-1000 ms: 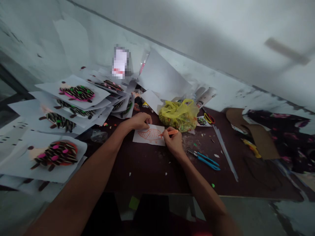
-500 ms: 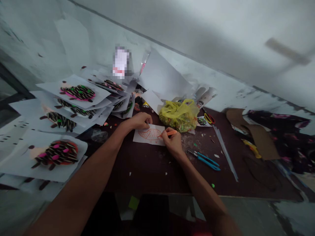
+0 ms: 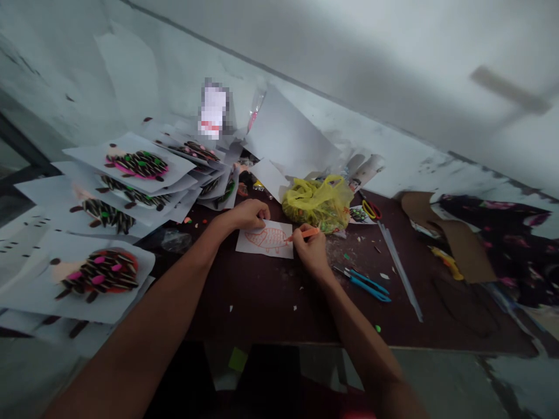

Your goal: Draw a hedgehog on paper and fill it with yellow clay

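Observation:
On the dark table lies a small white sheet of paper (image 3: pixel 244 244) with a fish-like outline drawn in orange, filled with short marks. My left hand (image 3: pixel 252 214), its fingers curled in, holds the sheet down at the upper left edge. Pinched in my right hand (image 3: pixel 309 247) is an orange marker (image 3: pixel 311 232); its tip is at the right end of the drawing. Just behind the sheet sits a yellow plastic bag (image 3: pixel 317 203) with small things inside. Blue thread snips (image 3: pixel 367 285) lie to the right of my right wrist.
Sheets with seed-covered hedgehog figures (image 3: pixel 102 273) are piled at the left. Scissors (image 3: pixel 372 210), clear sticks (image 3: pixel 399 270), a yellow cutter (image 3: pixel 446 263) and brown cardboard (image 3: pixel 467 250) lie at the right. White paper (image 3: pixel 292 134) leans on the wall. Scraps dot the table.
My right hand has shifted slightly right with the marker, uncovering more of the drawing's right end. My left hand and the sheet stay in place.

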`<state>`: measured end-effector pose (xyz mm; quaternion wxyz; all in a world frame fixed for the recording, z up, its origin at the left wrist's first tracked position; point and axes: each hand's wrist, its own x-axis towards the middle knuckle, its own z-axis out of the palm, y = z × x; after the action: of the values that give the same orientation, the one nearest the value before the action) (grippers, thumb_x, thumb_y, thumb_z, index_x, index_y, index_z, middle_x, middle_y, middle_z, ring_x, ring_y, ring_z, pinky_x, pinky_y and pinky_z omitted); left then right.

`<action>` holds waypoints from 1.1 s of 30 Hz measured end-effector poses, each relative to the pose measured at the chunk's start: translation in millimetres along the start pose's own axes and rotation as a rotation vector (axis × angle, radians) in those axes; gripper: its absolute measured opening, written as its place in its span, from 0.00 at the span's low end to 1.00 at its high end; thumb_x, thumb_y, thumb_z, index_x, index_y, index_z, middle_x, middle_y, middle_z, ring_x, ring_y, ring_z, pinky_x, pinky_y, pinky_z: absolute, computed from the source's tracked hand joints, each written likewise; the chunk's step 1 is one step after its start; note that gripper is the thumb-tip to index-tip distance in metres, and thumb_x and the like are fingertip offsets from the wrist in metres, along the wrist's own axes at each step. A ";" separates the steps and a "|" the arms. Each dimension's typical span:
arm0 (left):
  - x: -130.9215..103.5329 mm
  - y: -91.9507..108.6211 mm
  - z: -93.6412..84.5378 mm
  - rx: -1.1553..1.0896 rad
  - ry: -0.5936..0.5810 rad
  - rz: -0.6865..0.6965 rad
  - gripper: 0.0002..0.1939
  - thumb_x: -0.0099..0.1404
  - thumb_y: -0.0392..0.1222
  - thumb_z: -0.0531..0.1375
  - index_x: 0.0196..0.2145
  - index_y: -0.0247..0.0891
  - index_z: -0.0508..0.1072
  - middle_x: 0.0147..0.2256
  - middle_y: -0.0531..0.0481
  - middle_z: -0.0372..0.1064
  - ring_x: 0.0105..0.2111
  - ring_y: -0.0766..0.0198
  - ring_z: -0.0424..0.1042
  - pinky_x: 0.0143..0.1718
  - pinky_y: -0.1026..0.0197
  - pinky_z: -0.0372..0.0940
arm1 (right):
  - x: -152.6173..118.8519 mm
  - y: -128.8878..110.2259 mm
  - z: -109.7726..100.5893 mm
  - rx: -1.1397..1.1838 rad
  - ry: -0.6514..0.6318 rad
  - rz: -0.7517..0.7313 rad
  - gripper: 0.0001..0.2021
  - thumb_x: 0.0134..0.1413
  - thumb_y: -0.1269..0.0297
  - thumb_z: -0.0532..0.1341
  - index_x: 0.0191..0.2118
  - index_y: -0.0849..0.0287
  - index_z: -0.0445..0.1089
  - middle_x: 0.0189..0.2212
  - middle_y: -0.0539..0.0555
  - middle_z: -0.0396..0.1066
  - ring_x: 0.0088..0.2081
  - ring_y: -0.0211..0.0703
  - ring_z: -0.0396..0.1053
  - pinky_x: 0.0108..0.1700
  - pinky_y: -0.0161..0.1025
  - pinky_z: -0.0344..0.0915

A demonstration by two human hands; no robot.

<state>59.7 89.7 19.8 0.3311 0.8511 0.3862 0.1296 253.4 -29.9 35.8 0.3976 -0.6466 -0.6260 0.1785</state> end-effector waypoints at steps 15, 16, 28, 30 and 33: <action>0.4 -1.2 0.5 0.015 0.004 0.014 0.15 0.50 0.34 0.59 0.37 0.35 0.79 0.35 0.47 0.77 0.35 0.61 0.71 0.34 0.64 0.61 | 0.5 2.0 -0.1 -0.088 -0.024 0.001 0.13 0.50 0.57 0.53 0.19 0.56 0.63 0.15 0.47 0.60 0.19 0.35 0.56 0.24 0.34 0.49; 0.4 -1.2 0.6 0.014 0.006 0.015 0.15 0.50 0.34 0.59 0.36 0.35 0.79 0.35 0.48 0.77 0.35 0.61 0.71 0.34 0.64 0.61 | 0.5 1.6 -0.3 -0.080 -0.033 0.000 0.13 0.50 0.57 0.53 0.19 0.56 0.63 0.15 0.47 0.60 0.19 0.35 0.56 0.24 0.34 0.49; -0.4 -1.6 1.3 0.001 0.014 0.007 0.16 0.50 0.34 0.59 0.37 0.35 0.79 0.35 0.46 0.77 0.35 0.60 0.71 0.34 0.63 0.62 | 0.3 2.7 0.1 0.103 -0.032 0.031 0.12 0.49 0.59 0.54 0.19 0.56 0.62 0.16 0.45 0.57 0.20 0.34 0.54 0.23 0.33 0.49; -0.3 -1.7 1.7 0.002 0.018 0.014 0.14 0.50 0.34 0.60 0.36 0.35 0.79 0.35 0.47 0.77 0.34 0.61 0.71 0.33 0.63 0.61 | 0.8 2.7 -1.2 0.141 0.013 0.038 0.12 0.50 0.59 0.54 0.20 0.56 0.62 0.16 0.45 0.57 0.20 0.34 0.54 0.24 0.33 0.50; 0.1 -1.8 2.3 0.000 0.028 0.017 0.13 0.50 0.34 0.59 0.35 0.36 0.79 0.34 0.48 0.77 0.33 0.62 0.70 0.33 0.64 0.61 | 0.5 2.0 -0.8 0.175 0.034 0.034 0.13 0.51 0.58 0.54 0.20 0.56 0.62 0.16 0.45 0.57 0.20 0.34 0.54 0.23 0.33 0.50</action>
<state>59.8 89.6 16.8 0.3246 0.8524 0.3837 0.1442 255.5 -29.5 34.9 0.4603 -0.6226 -0.5902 0.2282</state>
